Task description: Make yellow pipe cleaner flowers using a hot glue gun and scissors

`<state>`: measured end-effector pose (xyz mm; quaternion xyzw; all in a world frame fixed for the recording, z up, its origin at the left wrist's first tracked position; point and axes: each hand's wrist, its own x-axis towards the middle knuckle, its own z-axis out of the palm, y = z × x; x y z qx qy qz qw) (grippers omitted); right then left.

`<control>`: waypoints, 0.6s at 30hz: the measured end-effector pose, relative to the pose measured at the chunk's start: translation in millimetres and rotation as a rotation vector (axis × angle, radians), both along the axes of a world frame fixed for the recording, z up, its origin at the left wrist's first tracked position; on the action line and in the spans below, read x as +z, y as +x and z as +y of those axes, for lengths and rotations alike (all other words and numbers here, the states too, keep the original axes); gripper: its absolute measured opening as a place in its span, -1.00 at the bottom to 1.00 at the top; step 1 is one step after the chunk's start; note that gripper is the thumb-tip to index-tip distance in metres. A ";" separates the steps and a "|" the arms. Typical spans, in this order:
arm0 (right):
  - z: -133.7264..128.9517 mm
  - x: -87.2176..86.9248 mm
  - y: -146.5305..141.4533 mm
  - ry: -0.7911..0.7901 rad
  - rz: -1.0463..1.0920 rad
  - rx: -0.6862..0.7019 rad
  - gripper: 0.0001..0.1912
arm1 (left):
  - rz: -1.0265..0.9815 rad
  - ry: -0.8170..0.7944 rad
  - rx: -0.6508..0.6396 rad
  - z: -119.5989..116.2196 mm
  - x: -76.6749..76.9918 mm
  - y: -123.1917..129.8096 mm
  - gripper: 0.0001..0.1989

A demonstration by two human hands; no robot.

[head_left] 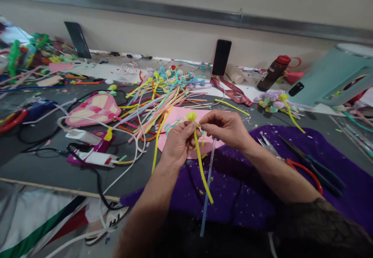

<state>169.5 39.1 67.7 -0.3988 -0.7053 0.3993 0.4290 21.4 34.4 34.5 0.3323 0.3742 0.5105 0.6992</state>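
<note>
Yellow coil-topped stem [201, 164] pinched in left hand [177, 141]; right hand [229, 129] pinching beside coil [191, 116], grip partly hidden; from hands, red-handled scissors [291, 163] four o'clock, bottle [269, 77] two o'clock.

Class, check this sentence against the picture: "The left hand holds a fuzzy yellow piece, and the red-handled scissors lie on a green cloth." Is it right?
Not quite: the cloth's colour is wrong. The head view shows that the left hand holds a fuzzy yellow piece, and the red-handled scissors lie on a purple cloth.
</note>
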 end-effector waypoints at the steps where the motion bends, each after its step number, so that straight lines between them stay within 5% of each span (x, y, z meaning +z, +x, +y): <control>1: -1.0 0.4 -1.1 0.003 0.022 -0.011 -0.90 | -0.029 -0.004 -0.011 -0.1 1.0 -0.2 -0.79; 18: 1.2 -2.5 16.2 0.267 0.031 0.011 -0.95 | -0.224 -0.061 -0.152 -14.9 -9.6 16.9 -0.71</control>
